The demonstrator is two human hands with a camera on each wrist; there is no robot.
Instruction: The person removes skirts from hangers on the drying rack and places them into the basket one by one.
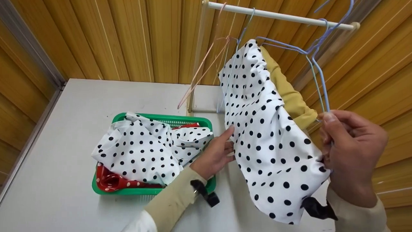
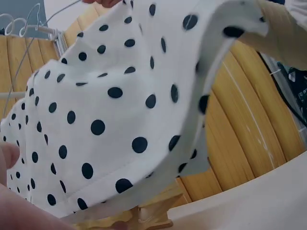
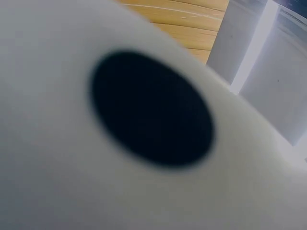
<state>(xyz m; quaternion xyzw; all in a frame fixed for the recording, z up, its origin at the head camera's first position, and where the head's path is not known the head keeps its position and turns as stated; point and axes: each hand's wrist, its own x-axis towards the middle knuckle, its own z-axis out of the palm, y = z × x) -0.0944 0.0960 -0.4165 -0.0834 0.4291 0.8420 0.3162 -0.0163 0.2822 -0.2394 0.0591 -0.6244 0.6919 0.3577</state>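
Note:
A white garment with black polka dots (image 1: 260,129) hangs slantwise at the right in the head view. The right hand (image 1: 354,151) pinches the lower end of a blue wire hanger (image 1: 323,80) between thumb and forefinger, beside the garment's right edge. At the garment's left edge is the left hand (image 1: 215,154), its thumb touching the cloth and its fingers extended, partly behind the edge. Dotted cloth (image 2: 100,115) crosses most of the left wrist view. In the right wrist view, blurred cloth (image 3: 57,143) covers nearly everything and hides the right hand.
A green basket (image 1: 128,192) holds another white dotted garment (image 1: 145,148) and red dotted cloth (image 1: 111,180). Over the table (image 1: 61,154) runs a white rail (image 1: 280,16), with a pink hanger (image 1: 201,74) and other hangers. Yellow cloth (image 1: 286,90) hangs behind the white garment.

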